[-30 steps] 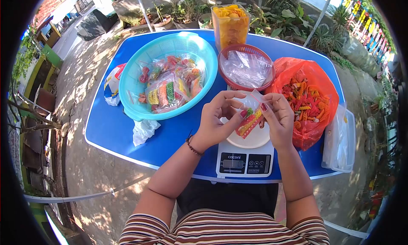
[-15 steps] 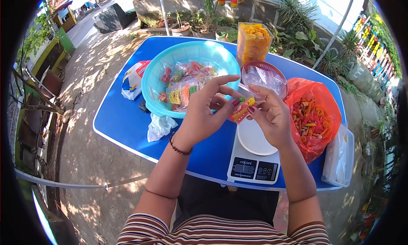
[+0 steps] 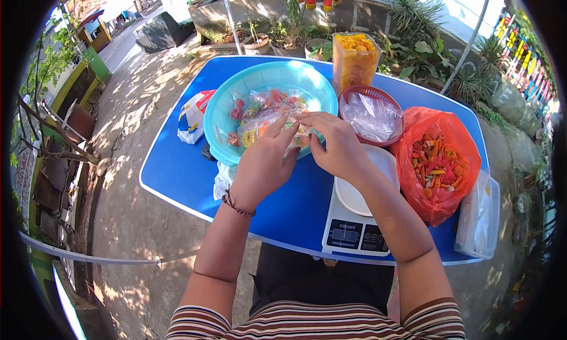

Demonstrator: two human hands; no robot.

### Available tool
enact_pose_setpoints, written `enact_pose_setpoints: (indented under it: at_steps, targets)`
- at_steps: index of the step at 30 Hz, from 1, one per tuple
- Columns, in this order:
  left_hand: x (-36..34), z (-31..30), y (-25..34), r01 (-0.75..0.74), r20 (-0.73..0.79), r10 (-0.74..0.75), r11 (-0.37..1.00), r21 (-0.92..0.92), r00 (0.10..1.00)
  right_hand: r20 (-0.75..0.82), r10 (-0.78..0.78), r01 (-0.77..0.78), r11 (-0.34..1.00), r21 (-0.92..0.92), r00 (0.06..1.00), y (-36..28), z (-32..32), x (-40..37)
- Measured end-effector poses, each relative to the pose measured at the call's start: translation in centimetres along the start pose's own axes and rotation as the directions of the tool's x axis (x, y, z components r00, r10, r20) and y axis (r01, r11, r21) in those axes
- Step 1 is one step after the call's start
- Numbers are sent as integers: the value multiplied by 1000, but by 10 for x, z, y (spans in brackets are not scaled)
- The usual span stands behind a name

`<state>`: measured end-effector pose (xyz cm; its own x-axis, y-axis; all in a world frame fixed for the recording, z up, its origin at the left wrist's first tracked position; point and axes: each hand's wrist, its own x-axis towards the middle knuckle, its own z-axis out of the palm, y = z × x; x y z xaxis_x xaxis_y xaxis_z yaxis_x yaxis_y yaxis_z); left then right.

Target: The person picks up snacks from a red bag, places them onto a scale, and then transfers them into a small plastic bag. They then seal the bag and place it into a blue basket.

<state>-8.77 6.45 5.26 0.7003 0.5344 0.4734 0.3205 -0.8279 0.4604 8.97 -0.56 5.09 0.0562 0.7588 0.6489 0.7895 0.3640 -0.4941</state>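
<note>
My left hand [image 3: 266, 157] and my right hand [image 3: 336, 145] reach over the near rim of a turquoise plastic basket [image 3: 214, 124]. Their fingers are stretched out and spread, with the fingertips close together above the packets. Inside the basket lies a pile of small clear packets [image 3: 251, 107] with colourful crinkled snacks. Whether my fingertips touch the top packets is hard to tell. Under my right forearm stands a white kitchen scale [image 3: 336, 222] with a round white plate [image 3: 352, 198] on it.
A red basket [image 3: 401, 130] holds clear plastic bags [image 3: 371, 113]. Behind it stands a tall container of orange chips [image 3: 355, 59]. To the right are a red bag [image 3: 407, 186] of loose snacks and a clear plastic box [image 3: 481, 222]. A white plastic bag [image 3: 223, 180] lies left, on the blue table [image 3: 171, 163].
Both hands have moved left over the turquoise basket, and their pinch on the small snack packet has opened. That packet is no longer between my fingers. The view has shifted slightly.
</note>
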Motion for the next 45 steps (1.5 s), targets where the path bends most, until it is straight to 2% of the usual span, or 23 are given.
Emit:
enact_pose_setpoints:
  at_steps: [3, 4, 7, 10, 14, 17, 21, 24, 27, 34, 37, 40, 45]
  targets:
    - [1, 3, 25, -8, -17, 12, 973, 231, 1000, -65, -17, 18, 1000, 19, 998, 0, -20, -15]
    - [1, 9, 30, -60, -59, 83, 947, 314, 995, -81, -20, 21, 1000, 4, 996, 1, -27, -23]
    - [5, 27, 50, -175, -90, 216, 926, 335, 972, -128, -26, 18, 998, -60, 991, -1, -44, -49]
    - [11, 48, 72, -256, -12, 264, 943, 211, 964, -169, -1, -25, 988, -151, 986, 0, -64, -74]
    - [15, 70, 103, -356, 150, 332, 919, 172, 931, -216, 86, -129, 972, -195, 973, 12, -96, -108]
    - [16, 92, 126, -413, 213, 379, 899, 148, 901, -147, 173, -206, 944, -257, 974, 18, -126, -125]
    - [25, 119, 149, -467, 360, 420, 883, 49, 833, -76, 469, -447, 761, -470, 880, 54, -172, -145]
    - [33, 133, 160, -482, 416, 452, 875, -38, 789, -83, 470, -407, 647, -645, 879, 76, -191, -167]
    - [42, 146, 163, -501, 462, 470, 863, -63, 752, -137, 411, -414, 727, -547, 901, 78, -187, -179]
    - [55, 154, 177, -454, 619, 398, 888, -75, 677, -94, 434, -406, 715, -569, 896, 72, -182, -180]
    - [52, 153, 172, -463, 596, 411, 883, -73, 690, -98, 423, -399, 719, -569, 901, 74, -177, -181]
    - [55, 151, 168, -444, 616, 422, 887, -128, 665, -79, 450, -413, 719, -559, 890, 67, -180, -178]
    - [57, 142, 169, -431, 676, 379, 897, -99, 632, -18, 464, -393, 729, -560, 886, 61, -185, -178]
